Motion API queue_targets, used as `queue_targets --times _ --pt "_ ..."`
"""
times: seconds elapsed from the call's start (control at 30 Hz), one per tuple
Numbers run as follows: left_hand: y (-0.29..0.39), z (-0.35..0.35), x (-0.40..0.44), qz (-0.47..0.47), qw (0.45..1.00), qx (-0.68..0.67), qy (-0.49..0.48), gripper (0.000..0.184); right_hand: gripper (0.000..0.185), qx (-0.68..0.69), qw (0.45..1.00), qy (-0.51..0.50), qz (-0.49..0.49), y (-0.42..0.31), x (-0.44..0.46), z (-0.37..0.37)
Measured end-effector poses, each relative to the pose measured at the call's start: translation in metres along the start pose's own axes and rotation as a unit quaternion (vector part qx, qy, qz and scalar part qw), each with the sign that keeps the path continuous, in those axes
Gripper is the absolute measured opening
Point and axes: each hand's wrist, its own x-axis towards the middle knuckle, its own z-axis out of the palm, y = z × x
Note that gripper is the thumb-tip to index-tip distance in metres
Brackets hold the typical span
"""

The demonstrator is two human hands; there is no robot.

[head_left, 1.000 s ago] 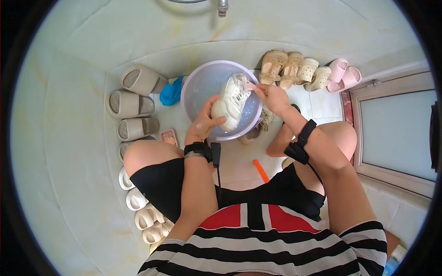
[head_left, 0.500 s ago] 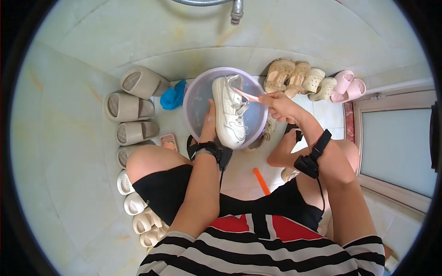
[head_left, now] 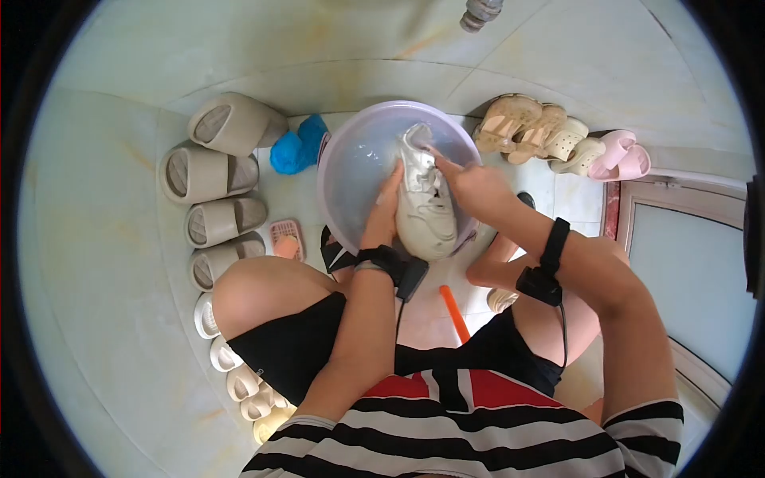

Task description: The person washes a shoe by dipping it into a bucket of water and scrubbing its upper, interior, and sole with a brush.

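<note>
A white lace-up sneaker (head_left: 428, 211) is tilted over the lilac basin (head_left: 327, 187), its toe toward me and its heel away. My left hand (head_left: 386, 205) is closed on its left side, along the sole. At the shoe's opening is my right hand (head_left: 476, 190), fingers closed and pointing into the collar. The slim pink-handled tool seen in it a moment ago is now almost wholly hidden by the fingers and shoe. Cloudy water (head_left: 358, 179) with some bubbles lies in the basin.
Grey slippers (head_left: 209, 174) line the left wall beside a blue bundle (head_left: 298, 146). Tan clogs (head_left: 510, 123) and pink slippers (head_left: 621, 157) stand along the back right. An orange stick (head_left: 455, 314) and a pink soap dish (head_left: 287, 237) lie on the floor. A metal hose end (head_left: 480, 14) hangs above.
The sneaker has turned so its upper faces me more, and sits a little further right. My right hand has come in close against its opening, hiding the pink handle. The view has shifted slightly.
</note>
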Motion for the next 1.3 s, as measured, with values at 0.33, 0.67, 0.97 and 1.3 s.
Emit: queue_targets --times 0.33,0.67,0.97,1.3 --pt "-0.011 0.015 -0.016 0.221 0.973 -0.052 0.027 0.074 0.046 0.331 0.854 -0.224 0.332 -0.025 0.02 -0.065" --pt "-0.023 0.002 -0.015 0.148 0.979 -0.134 -0.039 0.061 0.035 -0.092 0.986 -0.094 0.105 -0.03 0.017 0.004" --pt "-0.008 0.01 -0.027 0.266 0.961 -0.072 -0.025 0.061 0.036 0.494 0.743 -0.302 0.336 -0.014 0.016 -0.081" --pt "-0.008 0.006 -0.018 0.3 0.953 -0.011 0.036 0.06 0.036 -0.142 0.976 -0.144 0.084 -0.041 0.022 -0.022"
